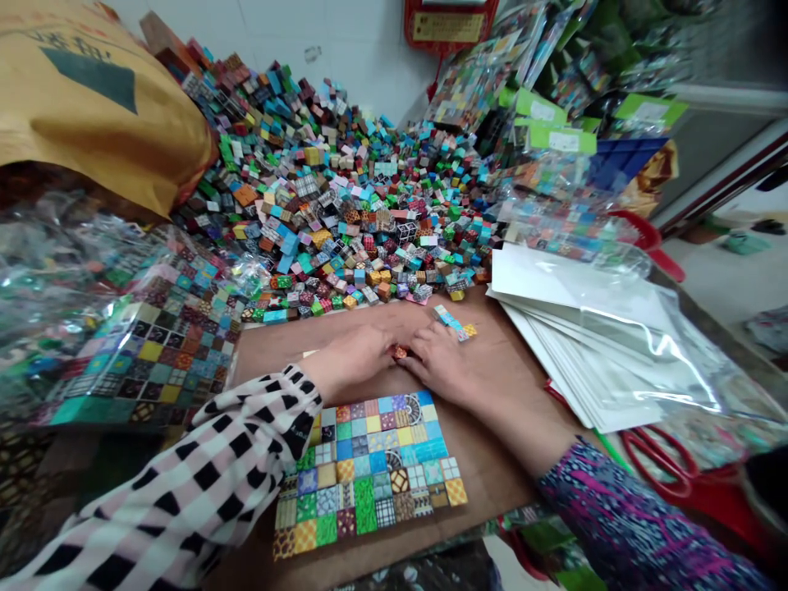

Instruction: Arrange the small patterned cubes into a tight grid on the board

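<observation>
So both hands are close together over the middle of the brown tabletop (510, 349), left hand (360, 355) and right hand (444, 361) nearly meeting at the fingertips. Between them is a tiny orange-red block (400, 352), and honestly I can't tell which one is really gripping it, since the fingers cover most of it. I'd guess two hands because the piece is so small and needs fingertip control

Just past the right fingers there's a short row of blocks (454, 322), near enough to get at without stretching. The neat patterned grid of blocks (369, 464) lies flat on the near side below both wrists, maybe parked there so the working spot is free

The huge heap of loose blocks (363, 222) is on the far side, probably so either hand can dip in. White boards (547, 283) are stacked off to the right with red-handled scissors (694, 468) nearer, and a plastic-wrapped slab of blocks (166, 345) sits at left, seemingly out of the way
</observation>
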A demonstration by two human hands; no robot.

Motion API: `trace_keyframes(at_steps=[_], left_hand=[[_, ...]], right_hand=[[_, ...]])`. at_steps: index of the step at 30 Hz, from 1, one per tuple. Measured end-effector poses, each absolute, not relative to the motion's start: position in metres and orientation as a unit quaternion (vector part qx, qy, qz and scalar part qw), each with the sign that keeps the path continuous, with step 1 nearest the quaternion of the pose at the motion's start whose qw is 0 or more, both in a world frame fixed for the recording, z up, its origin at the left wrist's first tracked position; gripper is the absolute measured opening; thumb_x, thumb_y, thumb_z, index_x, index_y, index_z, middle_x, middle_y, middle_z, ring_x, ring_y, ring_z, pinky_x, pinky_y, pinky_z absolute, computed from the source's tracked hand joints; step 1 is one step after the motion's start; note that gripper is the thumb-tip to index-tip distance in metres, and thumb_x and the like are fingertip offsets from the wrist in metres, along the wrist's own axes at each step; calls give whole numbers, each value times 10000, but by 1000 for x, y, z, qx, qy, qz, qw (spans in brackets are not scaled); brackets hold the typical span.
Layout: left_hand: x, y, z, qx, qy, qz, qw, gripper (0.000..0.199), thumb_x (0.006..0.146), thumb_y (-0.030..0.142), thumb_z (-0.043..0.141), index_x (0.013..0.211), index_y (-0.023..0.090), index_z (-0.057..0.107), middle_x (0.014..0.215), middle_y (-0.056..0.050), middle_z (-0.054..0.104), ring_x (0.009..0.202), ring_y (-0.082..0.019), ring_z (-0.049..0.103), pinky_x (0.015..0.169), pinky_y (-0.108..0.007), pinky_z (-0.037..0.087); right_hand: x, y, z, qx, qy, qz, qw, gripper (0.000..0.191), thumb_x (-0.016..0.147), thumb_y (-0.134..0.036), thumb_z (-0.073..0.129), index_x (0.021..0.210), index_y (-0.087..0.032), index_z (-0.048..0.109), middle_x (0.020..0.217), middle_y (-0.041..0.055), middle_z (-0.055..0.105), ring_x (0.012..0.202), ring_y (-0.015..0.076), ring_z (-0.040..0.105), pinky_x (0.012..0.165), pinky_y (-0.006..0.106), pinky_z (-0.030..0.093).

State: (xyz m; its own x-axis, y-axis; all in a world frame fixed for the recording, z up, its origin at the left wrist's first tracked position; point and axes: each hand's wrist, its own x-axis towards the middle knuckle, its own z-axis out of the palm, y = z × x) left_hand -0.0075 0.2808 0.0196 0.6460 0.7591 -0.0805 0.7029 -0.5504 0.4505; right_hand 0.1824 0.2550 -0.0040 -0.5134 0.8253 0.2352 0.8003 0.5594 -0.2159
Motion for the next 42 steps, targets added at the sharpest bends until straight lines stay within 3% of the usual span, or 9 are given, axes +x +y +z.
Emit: trace_keyframes(at_steps=[6,9,12,17,22,26,33,37,42], left_hand=[[3,270,40,886,430,12,173,311,962,339,413,1003,236,703,1018,-64,726,954,-220,657,893,-366,461],[5,268,46,882,445,-18,152,306,941,326,440,945,188,713,969,-107,723,898,-242,667,832,-379,482],[8,267,49,874,467,-34,129,297,919,310,453,907,157,708,940,-133,726,867,-263,671,782,-389,490],[9,269,46,869,482,-50,103,292,923,315,440,893,169,691,943,-112,733,887,-254,669,762,-364,482],[7,272,45,875,473,-57,89,300,924,371,464,951,175,689,988,-117,715,887,-262,651,750,-375,474],[12,272,56,900,434,-29,40,328,907,407,520,1038,158,689,1085,-135,662,1022,-306,577,846,-418,442],[41,275,53,937,349,1,-13,316,918,317,543,1188,192,648,1165,-94,640,1125,-317,503,921,-444,377],[58,280,48,943,333,-14,-20,301,934,299,515,1186,219,659,1131,-89,652,1131,-318,501,898,-433,370],[72,284,49,945,326,-38,-3,294,938,231,482,1155,207,679,1057,-95,671,1043,-276,560,837,-385,396]], right_hand=[[198,254,2,-444,-880,50,159,178,927,-336,559,1008,-235,682,952,89,664,941,286,534,840,446,410],[219,256,11,-499,-848,26,178,325,878,-328,604,1182,-216,631,1156,140,609,1047,329,516,872,469,415],[238,260,12,-602,-781,-6,166,479,864,-421,599,1281,-187,578,1158,174,569,1046,364,509,854,492,419],[257,265,-6,-637,-757,30,142,538,857,-543,557,1230,-159,606,1056,164,570,979,335,536,827,452,431],[261,263,-11,-598,-781,51,173,413,913,-443,512,1227,-199,624,1047,143,613,994,304,553,825,420,428],[255,254,-3,-568,-803,70,168,383,913,-391,539,1235,-203,629,1042,128,628,1001,287,562,852,414,428],[249,233,16,-521,-829,128,159,368,897,-355,595,1227,-194,613,1075,120,627,1028,282,569,875,408,447],[255,231,16,-512,-830,140,173,414,870,-282,629,1271,-194,575,1115,116,629,1039,272,577,879,402,451],[261,233,8,-498,-836,141,181,334,900,-268,597,1226,-196,592,1057,105,643,990,255,583,855,404,452]])
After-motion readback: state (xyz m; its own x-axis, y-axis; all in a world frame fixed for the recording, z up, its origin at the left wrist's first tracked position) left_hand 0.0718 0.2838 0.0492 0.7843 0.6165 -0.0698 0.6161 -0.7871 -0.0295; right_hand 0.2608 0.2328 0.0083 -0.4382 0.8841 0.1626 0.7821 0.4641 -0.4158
